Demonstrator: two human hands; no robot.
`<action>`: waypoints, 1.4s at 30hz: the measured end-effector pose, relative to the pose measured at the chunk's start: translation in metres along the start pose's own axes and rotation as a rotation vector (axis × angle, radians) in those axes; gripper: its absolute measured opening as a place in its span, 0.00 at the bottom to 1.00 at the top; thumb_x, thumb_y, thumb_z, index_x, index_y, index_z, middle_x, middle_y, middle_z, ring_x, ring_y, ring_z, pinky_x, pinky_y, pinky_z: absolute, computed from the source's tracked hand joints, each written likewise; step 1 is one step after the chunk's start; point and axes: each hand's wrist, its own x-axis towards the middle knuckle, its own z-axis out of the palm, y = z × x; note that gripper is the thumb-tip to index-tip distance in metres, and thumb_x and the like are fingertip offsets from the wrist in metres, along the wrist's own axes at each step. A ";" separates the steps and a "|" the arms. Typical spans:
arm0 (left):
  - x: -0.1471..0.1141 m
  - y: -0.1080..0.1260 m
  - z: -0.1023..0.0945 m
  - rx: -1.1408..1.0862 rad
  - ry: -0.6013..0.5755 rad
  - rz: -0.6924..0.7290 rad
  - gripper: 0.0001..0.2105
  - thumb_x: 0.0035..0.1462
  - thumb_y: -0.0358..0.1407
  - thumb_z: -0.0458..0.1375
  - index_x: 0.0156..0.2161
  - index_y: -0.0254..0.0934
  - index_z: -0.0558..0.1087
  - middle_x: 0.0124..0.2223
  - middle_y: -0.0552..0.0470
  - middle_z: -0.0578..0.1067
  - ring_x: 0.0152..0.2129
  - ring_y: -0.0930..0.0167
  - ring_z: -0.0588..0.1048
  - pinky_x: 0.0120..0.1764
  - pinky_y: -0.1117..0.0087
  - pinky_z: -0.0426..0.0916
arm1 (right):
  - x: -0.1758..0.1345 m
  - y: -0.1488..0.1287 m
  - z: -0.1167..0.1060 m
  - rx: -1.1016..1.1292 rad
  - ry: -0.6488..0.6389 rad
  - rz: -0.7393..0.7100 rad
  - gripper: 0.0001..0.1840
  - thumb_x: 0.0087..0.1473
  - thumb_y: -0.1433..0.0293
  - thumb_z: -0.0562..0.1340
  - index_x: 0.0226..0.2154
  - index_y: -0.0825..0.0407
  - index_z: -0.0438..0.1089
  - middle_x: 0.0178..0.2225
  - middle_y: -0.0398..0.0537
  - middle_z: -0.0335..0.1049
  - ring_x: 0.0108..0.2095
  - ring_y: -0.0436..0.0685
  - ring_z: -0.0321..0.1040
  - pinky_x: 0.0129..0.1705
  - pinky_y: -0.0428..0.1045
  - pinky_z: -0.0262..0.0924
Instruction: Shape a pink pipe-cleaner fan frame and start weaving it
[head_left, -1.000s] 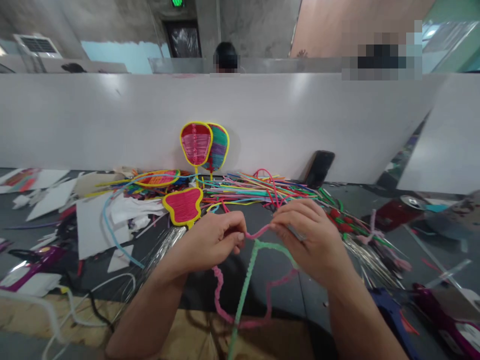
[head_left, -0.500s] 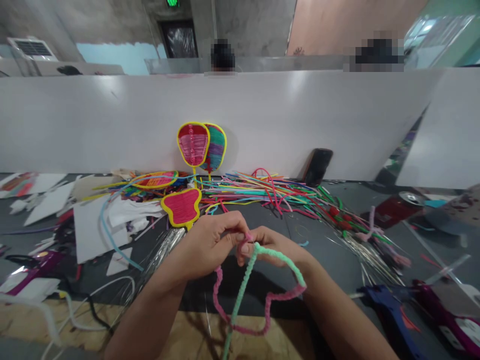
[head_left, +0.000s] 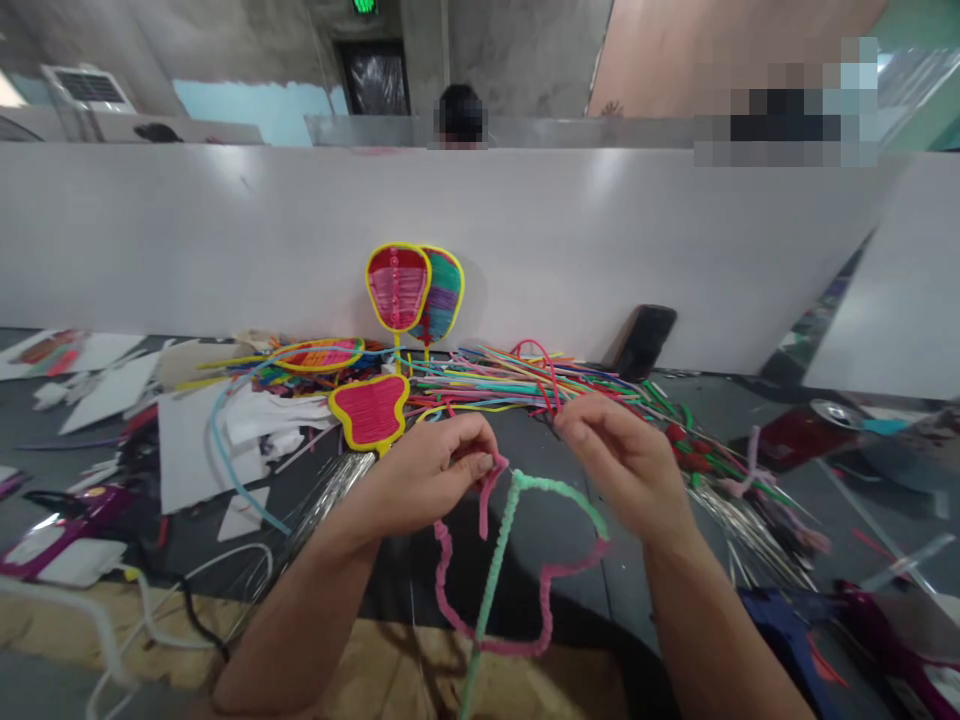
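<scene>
My left hand is closed in a pinch on a pink pipe cleaner, whose loose end hangs below the fingertips. It belongs to an outline bent from fuzzy pipe cleaners, with a mint-green stem up the middle and a wavy pink lower edge. A green curve forms its upper right side. A thin bare wire seems to run between the pinch and the top of the stem. My right hand is raised to the right, apart from the outline, thumb and finger pressed together; what they hold, if anything, is too small to name.
Finished fans lean on the white partition; a red, yellow-edged one lies in front. Behind my hands are loose pipe cleaners and a phone. A can stands right. Glue guns and cables lie at the sides.
My right hand has left the pinch beside my left hand and moved up and right. The pink end now hangs from my left fingers alone. The view has shifted slightly.
</scene>
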 end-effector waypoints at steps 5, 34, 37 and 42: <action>0.001 -0.001 0.001 -0.043 -0.006 -0.021 0.05 0.53 0.30 0.50 0.31 0.37 0.68 0.27 0.57 0.72 0.24 0.75 0.69 0.28 0.76 0.60 | -0.023 -0.042 0.015 -0.551 -0.212 -0.430 0.11 0.46 0.59 0.65 0.28 0.48 0.69 0.43 0.46 0.68 0.49 0.63 0.56 0.55 0.62 0.45; -0.006 0.002 0.006 -0.028 -0.015 0.076 0.08 0.52 0.24 0.49 0.30 0.37 0.68 0.27 0.58 0.73 0.26 0.76 0.71 0.30 0.77 0.61 | 0.005 0.004 0.002 0.165 -0.275 0.256 0.12 0.52 0.64 0.58 0.24 0.54 0.67 0.23 0.42 0.62 0.25 0.49 0.57 0.28 0.45 0.52; -0.008 0.004 0.007 -0.011 0.036 0.078 0.08 0.52 0.25 0.49 0.30 0.37 0.69 0.27 0.57 0.73 0.25 0.76 0.71 0.29 0.77 0.61 | 0.004 0.016 0.012 0.422 -0.464 0.441 0.14 0.49 0.60 0.61 0.24 0.55 0.67 0.20 0.40 0.61 0.22 0.46 0.55 0.25 0.43 0.49; -0.011 0.006 0.007 -0.007 0.051 0.114 0.09 0.53 0.26 0.49 0.31 0.38 0.70 0.28 0.57 0.74 0.26 0.75 0.71 0.31 0.76 0.62 | -0.007 0.028 0.037 0.790 -0.744 0.616 0.18 0.44 0.57 0.65 0.25 0.56 0.70 0.21 0.42 0.66 0.22 0.47 0.59 0.27 0.44 0.53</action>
